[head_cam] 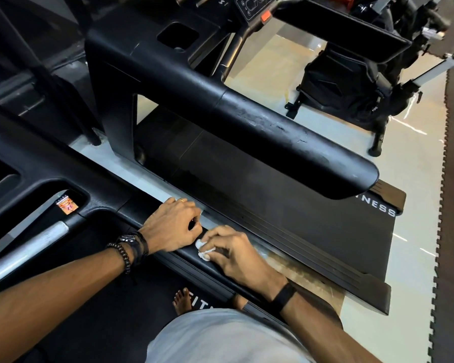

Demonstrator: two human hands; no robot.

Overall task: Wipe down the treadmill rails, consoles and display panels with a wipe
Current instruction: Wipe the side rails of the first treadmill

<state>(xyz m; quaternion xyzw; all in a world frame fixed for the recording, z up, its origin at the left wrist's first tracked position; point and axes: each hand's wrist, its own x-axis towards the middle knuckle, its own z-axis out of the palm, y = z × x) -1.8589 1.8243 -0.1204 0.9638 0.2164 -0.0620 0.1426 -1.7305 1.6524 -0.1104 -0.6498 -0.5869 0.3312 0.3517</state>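
Wipe [203, 249]: I count one, mostly hidden under my right hand [235, 254], fingers curled pinching it. My left hand [173, 226] rests curled on the near rail [147, 213].

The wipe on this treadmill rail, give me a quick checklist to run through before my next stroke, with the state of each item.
1. Wipe in hand: ok, the right hand holds it bunched under the fingers.
2. Wipe touching the near rail: ok, it is pressed on the top surface.
3. Left hand out of the stroke path: not ok, it rests on the rail right beside the wipe.
4. Wipe still damp and clean: cannot tell.
5. Neighbouring treadmill's rail wiped: not ok, pale smudges show on it.
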